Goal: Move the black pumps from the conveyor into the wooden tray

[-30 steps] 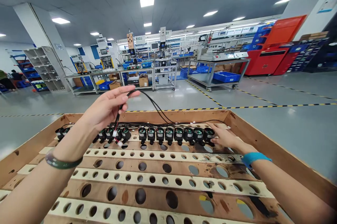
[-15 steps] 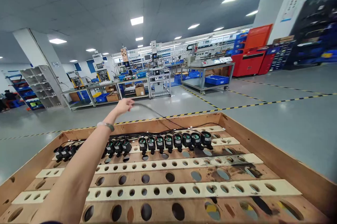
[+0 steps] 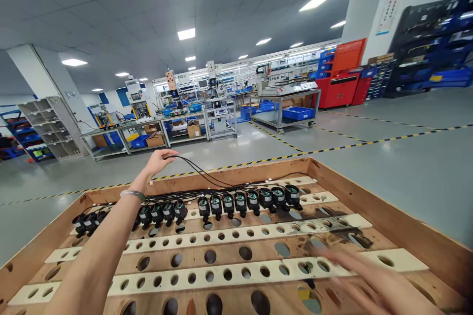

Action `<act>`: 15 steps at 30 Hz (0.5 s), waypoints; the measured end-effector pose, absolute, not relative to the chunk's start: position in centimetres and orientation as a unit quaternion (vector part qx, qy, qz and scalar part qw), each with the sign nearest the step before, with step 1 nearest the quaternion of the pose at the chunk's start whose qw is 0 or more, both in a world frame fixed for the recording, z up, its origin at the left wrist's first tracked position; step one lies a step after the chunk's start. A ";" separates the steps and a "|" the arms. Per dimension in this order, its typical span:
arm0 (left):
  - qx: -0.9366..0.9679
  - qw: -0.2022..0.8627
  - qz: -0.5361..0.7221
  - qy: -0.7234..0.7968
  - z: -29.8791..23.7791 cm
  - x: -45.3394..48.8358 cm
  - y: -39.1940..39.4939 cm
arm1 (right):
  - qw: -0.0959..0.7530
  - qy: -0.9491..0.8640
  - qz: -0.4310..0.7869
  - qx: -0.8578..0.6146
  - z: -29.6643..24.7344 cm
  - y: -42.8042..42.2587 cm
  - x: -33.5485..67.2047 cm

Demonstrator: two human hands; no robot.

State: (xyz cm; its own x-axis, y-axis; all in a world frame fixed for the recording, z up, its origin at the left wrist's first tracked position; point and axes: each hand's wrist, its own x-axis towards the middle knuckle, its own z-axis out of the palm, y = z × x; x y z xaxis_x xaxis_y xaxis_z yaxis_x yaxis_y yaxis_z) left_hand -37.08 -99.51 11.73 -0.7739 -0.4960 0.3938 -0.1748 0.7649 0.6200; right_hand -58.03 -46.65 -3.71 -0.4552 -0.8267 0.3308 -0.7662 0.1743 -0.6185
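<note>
While the left hand (image 3: pixel 158 161) still pinches black cables (image 3: pixel 201 171), right hand (image 3: pixel 373 269) back in view, blurred, grip unclenched

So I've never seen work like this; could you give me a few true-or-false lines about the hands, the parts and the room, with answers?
1. The left hand holds black cables. True.
2. The right hand grips one of the black housings. False: it is a blur over the near right part of the wooden tray, apart from them.
3. Green circuit boards show inside some of the open housings. True.
4. The tray's pale slats are solid throughout. False: rows of round holes pierce them.
5. The red cabinet stands in the background, right of the picture's middle. True.
</note>
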 end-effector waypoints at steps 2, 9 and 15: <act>0.160 0.289 -0.293 -0.897 12.8 -37.5 -98.5 | -0.011 0.770 -0.331 -0.545 -1.1 -53.0 -58.2; 0.118 0.301 -0.258 -0.911 15.6 -38.5 -97.3 | -0.002 0.814 -0.199 -0.545 0.3 -75.8 -61.9; 0.155 0.256 -0.222 -0.928 14.1 -36.8 -101.5 | 0.158 0.747 -0.224 -0.605 -3.1 -79.2 -68.2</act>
State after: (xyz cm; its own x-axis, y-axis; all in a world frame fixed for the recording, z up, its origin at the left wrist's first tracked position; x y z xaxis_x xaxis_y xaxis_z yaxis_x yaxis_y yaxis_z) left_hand -36.85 -101.48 14.14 -0.8204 -0.4018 0.4068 -0.1745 0.8535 0.4909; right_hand -68.23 -79.20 -3.11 -0.2171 -0.9755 0.0362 -0.8340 0.1661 -0.5262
